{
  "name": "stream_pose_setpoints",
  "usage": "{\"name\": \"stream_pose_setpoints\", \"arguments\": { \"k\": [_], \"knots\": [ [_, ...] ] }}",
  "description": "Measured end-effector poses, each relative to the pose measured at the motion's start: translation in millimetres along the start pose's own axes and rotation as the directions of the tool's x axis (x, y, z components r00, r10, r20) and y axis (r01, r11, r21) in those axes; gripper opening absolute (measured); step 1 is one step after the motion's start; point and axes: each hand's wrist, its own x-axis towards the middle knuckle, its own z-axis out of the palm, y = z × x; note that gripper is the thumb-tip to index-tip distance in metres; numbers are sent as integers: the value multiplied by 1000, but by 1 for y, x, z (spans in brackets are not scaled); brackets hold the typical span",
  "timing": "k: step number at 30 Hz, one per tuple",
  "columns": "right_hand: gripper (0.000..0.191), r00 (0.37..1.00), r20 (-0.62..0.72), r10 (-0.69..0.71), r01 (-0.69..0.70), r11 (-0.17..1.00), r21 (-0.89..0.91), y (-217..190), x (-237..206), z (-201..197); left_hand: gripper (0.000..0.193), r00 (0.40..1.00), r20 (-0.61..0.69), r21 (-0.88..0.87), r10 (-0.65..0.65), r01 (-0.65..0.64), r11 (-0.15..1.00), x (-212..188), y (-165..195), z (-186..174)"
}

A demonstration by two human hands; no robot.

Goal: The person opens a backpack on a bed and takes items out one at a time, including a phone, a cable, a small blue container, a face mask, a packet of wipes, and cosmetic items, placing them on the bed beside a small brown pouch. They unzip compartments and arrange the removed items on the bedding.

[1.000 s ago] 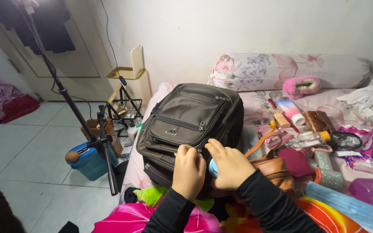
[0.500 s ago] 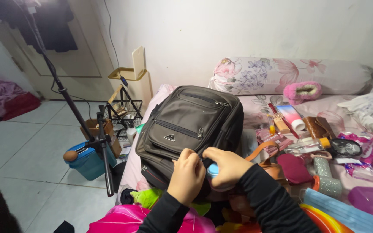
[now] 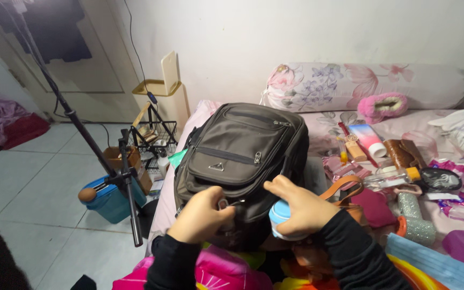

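Nearest the camera, both arms in black sleeves reach forward over bright pink and multicoloured bedding (image 3: pixel 226 271). The left hand (image 3: pixel 202 215) is curled, its fingertips pinched on a small metal zipper pull at the lower front of a dark olive-grey fabric backpack (image 3: pixel 243 156). The right hand (image 3: pixel 299 207) wraps loosely around a small round container with a light blue lid (image 3: pixel 281 217), thumb and forefinger stretched toward the backpack's lower edge. The backpack stands upright on the bed, tilted slightly back, its front pockets facing the camera. Just right of it lies a tan leather handbag with a curved strap (image 3: pixel 345 188), and beyond that a scatter of toiletries: a clear plastic bottle (image 3: pixel 388 177), a pink-and-blue tube (image 3: pixel 369 139) and a light blue face mask (image 3: pixel 433 263) near the lower right. Left of the bed, on the tiled floor, a black tripod stand (image 3: pixel 122 177) rises beside a blue plastic bin (image 3: pixel 108 201) and a black wire rack (image 3: pixel 154 137). Farthest back, a floral bolster pillow (image 3: pixel 361 86) lies against the white wall, with a fluffy pink slipper (image 3: pixel 383 106) resting in front of it.
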Motion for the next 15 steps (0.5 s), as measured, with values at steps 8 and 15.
{"name": "stream_pose_setpoints", "arguments": {
  "k": [8,15],
  "knots": [
    [99,1000,-21,-22,23,998,56,12,2,-3,21,998,-29,-226,-53,45,973,24,-99,-72],
    [104,995,71,75,-81,994,75,2,8,-7,24,931,-356,69,-79,110,992,60,-140,-89]
  ]
}}
